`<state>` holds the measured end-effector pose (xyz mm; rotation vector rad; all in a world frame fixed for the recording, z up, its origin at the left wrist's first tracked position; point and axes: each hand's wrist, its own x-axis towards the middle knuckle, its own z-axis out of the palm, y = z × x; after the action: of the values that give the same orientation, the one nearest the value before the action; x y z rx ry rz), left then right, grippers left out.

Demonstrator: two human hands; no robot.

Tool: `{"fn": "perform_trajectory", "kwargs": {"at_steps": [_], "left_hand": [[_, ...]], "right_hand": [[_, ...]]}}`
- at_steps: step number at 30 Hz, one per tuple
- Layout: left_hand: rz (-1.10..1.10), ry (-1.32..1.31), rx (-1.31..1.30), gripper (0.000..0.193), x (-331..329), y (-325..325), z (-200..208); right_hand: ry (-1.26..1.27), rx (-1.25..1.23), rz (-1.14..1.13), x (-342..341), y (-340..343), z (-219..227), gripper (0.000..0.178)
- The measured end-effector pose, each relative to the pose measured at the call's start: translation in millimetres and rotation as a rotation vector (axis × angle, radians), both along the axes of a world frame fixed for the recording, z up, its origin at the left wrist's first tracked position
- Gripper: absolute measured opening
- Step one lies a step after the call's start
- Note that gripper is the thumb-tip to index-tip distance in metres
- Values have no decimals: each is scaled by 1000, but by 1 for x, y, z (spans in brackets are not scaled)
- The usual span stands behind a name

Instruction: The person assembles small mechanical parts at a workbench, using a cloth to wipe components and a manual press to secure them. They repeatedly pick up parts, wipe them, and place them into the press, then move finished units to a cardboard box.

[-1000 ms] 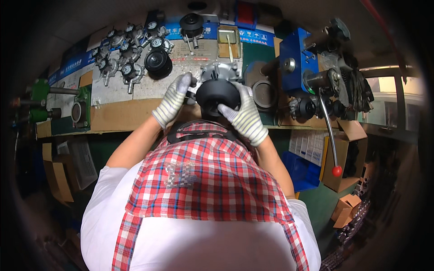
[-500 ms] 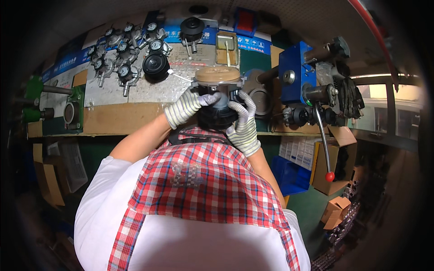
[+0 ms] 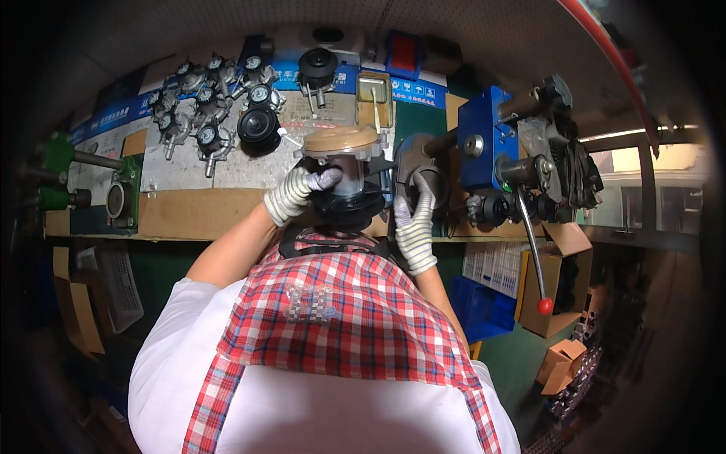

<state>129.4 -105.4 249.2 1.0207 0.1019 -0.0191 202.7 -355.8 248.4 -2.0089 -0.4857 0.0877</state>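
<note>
My left hand (image 3: pixel 296 195), in a striped knit glove, is closed on the side of an upright round assembly (image 3: pixel 349 181). The assembly has a bare metal cylinder in the middle and a wide black base. On its top sits a tan round disc (image 3: pixel 340 138). My right hand (image 3: pixel 416 227), gloved the same way, is off the assembly. Its fingers are apart over the round base (image 3: pixel 428 178) of the blue press, and I cannot tell whether they touch it. A black round-topped part (image 3: pixel 259 130) with a white-tipped stem stands just beyond my left hand.
Several metal housings with round faces (image 3: pixel 210 138) stand at the back left. A shallow tray (image 3: pixel 373 89) with a stick in it lies behind. The blue press (image 3: pixel 484 140) has a red-knobbed lever (image 3: pixel 535 250) reaching past the bench's front edge. A green fixture (image 3: pixel 125 193) stands left.
My right hand has come off the assembly and moved right, to the press base. The assembly has shifted slightly left, still in my left hand.
</note>
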Motion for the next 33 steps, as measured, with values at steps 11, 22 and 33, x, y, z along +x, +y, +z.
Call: {"fn": "perform_trajectory", "kwargs": {"at_steps": [11,22,33], "left_hand": [[44,52,42,67,-8,7,11],[327,-48,1172,79,8,-53,36],[130,-195,1138,70,-12,-14,79]], "right_hand": [[72,60,152,-10,7,48,63],[552,482,-156,11,71,17,57],[910,657,681,29,58,-7,44]]}}
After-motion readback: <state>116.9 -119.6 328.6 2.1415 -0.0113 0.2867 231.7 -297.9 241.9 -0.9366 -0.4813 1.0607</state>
